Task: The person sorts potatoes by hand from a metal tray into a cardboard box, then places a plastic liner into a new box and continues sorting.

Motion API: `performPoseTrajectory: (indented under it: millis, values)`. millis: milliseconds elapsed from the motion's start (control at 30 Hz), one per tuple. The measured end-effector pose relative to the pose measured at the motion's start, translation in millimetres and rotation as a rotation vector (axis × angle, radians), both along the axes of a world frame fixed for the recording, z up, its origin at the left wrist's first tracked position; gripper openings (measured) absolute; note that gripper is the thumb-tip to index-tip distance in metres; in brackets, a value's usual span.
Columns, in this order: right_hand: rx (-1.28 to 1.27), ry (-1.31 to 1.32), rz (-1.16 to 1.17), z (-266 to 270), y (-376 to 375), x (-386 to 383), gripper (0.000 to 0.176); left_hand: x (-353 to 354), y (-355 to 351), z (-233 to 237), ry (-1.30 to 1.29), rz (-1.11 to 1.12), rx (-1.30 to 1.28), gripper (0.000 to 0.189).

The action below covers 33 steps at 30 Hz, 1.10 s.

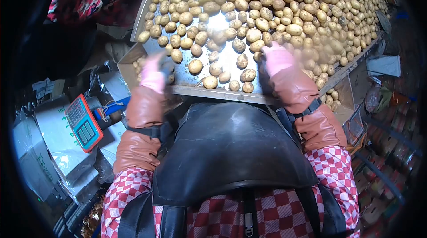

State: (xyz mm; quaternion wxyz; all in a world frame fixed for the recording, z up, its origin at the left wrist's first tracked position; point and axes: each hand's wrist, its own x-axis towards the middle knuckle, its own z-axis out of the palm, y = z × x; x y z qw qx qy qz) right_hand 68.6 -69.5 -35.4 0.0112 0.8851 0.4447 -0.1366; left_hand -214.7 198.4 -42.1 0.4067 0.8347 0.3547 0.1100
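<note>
Metal sorting surface [224,60]: far and right parts thickly covered with potatoes [307,13], near edge only thinly scattered. On this showing most of the load remains to be handled and little has been cleared. Black apron [231,144] at the near edge. Weighing scale [83,123] stands below, to the left. Right hand [276,58], pink-gloved, rests on potatoes near the edge; grip cannot be told through blur. Left hand [153,75] is at the surface's left corner, blurred, state likewise undetermined.
</note>
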Motion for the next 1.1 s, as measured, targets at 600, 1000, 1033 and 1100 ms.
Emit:
performPoseTrajectory:
  millis: [600, 1000, 1033, 1100]
  values:
    - [-0.35, 0.052, 0.065, -45.0, 31.6, 7.3, 0.028, 92.2, -108.4, -13.5, 0.351, -0.445, -0.101, 0.032]
    - [0.06, 1.984, -0.556, 20.4, 147.8, -101.9, 0.027, -172.1, 97.4, -143.0, -0.202, 0.423, -0.104, 0.045]
    - [0.233, 1.836, -0.411, 27.7, 167.7, -128.9, 0.029, -170.9, 99.3, -130.1, -0.195, 0.426, -0.106, 0.045]
    - [0.206, 1.597, -0.149, -30.3, 201.9, -160.7, 0.043, -149.7, 97.2, -86.1, -0.428, 0.8, -0.657, 0.038]
